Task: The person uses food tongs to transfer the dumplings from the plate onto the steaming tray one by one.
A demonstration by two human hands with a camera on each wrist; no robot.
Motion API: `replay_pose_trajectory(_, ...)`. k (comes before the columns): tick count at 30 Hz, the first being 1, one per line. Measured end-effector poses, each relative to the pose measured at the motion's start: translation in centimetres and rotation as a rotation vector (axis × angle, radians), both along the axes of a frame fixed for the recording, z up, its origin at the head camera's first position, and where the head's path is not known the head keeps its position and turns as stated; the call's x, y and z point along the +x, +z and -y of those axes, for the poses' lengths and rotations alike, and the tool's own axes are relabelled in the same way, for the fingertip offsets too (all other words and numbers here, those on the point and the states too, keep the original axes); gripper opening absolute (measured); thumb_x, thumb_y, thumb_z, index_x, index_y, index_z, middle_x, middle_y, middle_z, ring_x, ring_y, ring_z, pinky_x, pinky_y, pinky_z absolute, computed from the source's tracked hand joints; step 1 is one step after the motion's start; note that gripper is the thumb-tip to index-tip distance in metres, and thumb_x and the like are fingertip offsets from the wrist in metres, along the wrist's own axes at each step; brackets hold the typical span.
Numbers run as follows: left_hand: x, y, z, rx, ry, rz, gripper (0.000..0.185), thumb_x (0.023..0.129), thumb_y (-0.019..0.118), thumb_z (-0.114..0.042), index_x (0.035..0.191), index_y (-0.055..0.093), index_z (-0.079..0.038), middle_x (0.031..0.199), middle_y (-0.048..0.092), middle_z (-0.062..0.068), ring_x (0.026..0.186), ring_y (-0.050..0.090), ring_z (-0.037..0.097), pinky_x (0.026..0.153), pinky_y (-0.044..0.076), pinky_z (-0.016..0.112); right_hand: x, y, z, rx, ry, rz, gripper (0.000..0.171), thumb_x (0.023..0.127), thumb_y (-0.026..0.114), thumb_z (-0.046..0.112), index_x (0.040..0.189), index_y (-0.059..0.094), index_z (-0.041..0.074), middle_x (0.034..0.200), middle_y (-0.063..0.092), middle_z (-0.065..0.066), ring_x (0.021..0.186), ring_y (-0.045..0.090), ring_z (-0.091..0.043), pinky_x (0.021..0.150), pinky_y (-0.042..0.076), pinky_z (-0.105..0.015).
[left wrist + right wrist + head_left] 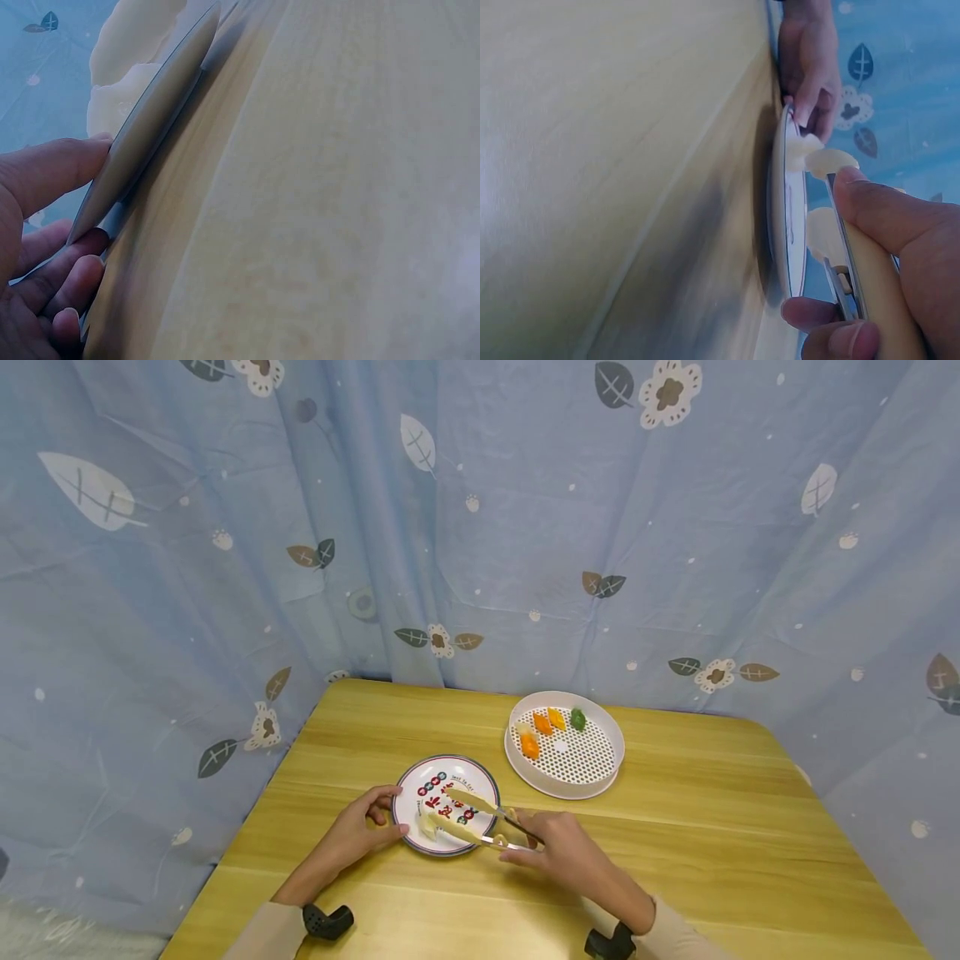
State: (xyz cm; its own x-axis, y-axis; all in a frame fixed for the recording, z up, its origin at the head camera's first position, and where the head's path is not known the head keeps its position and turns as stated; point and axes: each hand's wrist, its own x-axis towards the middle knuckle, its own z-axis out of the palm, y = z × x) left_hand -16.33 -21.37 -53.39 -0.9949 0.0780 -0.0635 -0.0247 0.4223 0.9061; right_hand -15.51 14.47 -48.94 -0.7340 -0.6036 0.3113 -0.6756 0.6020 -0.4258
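Observation:
A white plate (pixel 411 781) with red and blue printing and a dark rim lies on the wooden table. My left hand (pixel 358 832) pinches its left edge, thumb at the rim and fingers curled below it in the left wrist view. In my right hand (pixel 564 852) is a pair of tongs (pixel 459 832) with cream tips and handles. Both tips reach over the plate, spread apart. A pale, whitish piece (pixel 427 826) lies on the plate's lower left, close to the nearer tip. The right wrist view shows thumb and fingers gripping the tongs' handle (pixel 877 289).
Behind and right of the plate stands a round white perforated tray (pixel 617 735). On its left and back side sit orange pieces (pixel 529 745), a yellow piece (pixel 556 718) and a green piece (pixel 577 719). A blue patterned curtain (pixel 517 527) hangs beyond the table (pixel 697 827).

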Motion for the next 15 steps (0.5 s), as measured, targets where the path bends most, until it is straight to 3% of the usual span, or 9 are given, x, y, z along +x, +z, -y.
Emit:
replay_pose_trajectory(8, 0.07, -0.01, -0.03, 0.002, 0.005, 0.003, 0.063, 0.082, 0.09, -0.023, 0.138, 0.061, -0.018, 0.114, 0.058, 0.005, 0.092, 0.05, 0.021, 0.075, 0.041, 0.029, 0.47, 0.06, 0.33, -0.039, 0.018, -0.024, 0.039, 0.085, 0.085, 0.036, 0.109, 0.073, 0.007, 0.066, 0.044, 0.017, 0.057, 0.033, 0.004, 0.049, 0.031, -0.014)
replay_pose_trajectory(15, 0.32, 0.56, -0.03, 0.032, -0.013, -0.008, 0.062, 0.084, 0.088, -0.021, 0.139, 0.06, -0.014, 0.115, 0.058, 0.007, 0.092, 0.049, 0.023, 0.075, 0.04, 0.03, 0.84, -0.15, 0.64, -0.041, 0.041, -0.021, 0.034, 0.086, 0.083, 0.04, 0.096, 0.069, 0.011, 0.065, 0.046, 0.015, 0.057, 0.033, 0.005, 0.049, 0.03, -0.013)
